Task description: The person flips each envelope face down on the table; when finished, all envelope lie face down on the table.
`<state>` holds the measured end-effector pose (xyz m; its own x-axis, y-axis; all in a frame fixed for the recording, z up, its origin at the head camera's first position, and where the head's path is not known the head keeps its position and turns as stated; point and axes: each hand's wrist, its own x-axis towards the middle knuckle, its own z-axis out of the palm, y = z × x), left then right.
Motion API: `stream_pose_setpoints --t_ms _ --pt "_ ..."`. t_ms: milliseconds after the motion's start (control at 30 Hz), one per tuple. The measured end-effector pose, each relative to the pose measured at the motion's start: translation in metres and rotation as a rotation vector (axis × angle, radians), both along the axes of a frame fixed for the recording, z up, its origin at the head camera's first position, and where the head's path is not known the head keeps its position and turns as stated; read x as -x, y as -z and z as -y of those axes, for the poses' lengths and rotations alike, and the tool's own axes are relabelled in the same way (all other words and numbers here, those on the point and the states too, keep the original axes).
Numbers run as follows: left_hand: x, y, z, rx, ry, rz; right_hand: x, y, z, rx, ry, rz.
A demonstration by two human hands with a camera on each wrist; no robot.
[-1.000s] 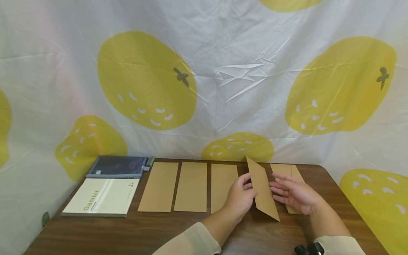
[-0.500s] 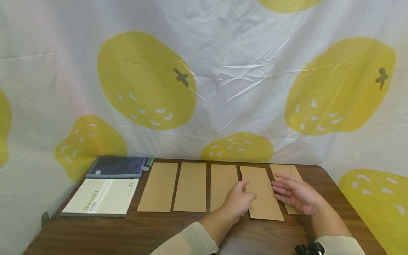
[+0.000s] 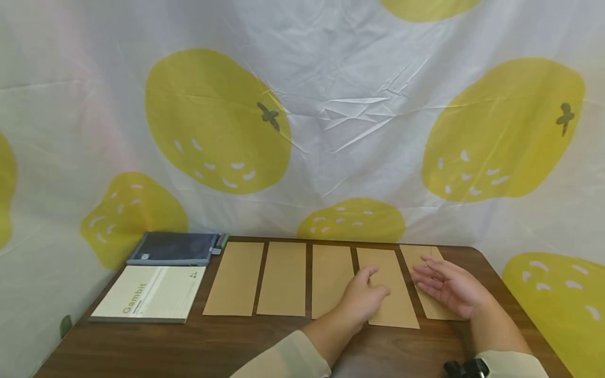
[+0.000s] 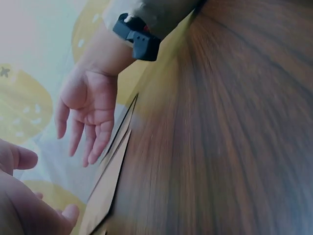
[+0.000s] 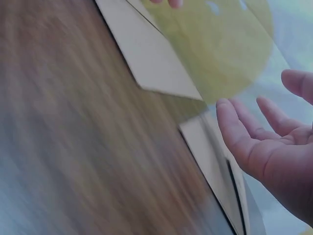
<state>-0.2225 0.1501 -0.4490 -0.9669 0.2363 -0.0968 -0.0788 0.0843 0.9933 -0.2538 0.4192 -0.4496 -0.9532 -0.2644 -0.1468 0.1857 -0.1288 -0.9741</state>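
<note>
Several brown kraft envelopes lie flat in a row on the table. Over the fourth envelope (image 3: 394,310) from the left hovers my left hand (image 3: 363,302), thumb and index finger spread with nothing between them. My right hand (image 3: 451,289) is over the rightmost envelope (image 3: 416,254), palm turned inward and fingers loosely extended; it covers part of that envelope. In the left wrist view, the right hand (image 4: 93,105) shows an empty palm. The right wrist view has the right hand (image 5: 274,142) with relaxed fingers beside an envelope (image 5: 200,142).
A cream notebook (image 3: 151,291) marked "Gambit" lies at the left of the wooden table (image 3: 156,349), with a dark blue zip pouch (image 3: 175,248) behind it. A white curtain (image 3: 350,68) with yellow fruit prints hangs behind the table.
The fourth envelope, held up on edge by my left hand, was laid flat and let go. Both hands have since shifted slightly right, and the envelope now sits a little straighter.
</note>
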Motion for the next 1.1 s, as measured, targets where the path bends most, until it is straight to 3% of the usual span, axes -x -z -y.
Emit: stream_pose_setpoints --t_ms 200,500,867,1100 --pt "0.0 -0.002 -0.025 -0.052 0.052 0.026 -0.004 -0.002 -0.029 -0.003 0.042 -0.038" --pt "0.009 -0.005 -0.062 -0.14 0.087 0.091 -0.01 0.005 -0.068 -0.071 0.108 -0.049" --pt "0.013 -0.011 -0.08 -0.015 0.07 0.109 -0.017 0.003 -0.086 -0.107 0.165 0.037" --pt "0.013 -0.009 -0.085 -0.014 0.1 0.115 -0.019 0.0 -0.087 -0.123 0.115 0.074"
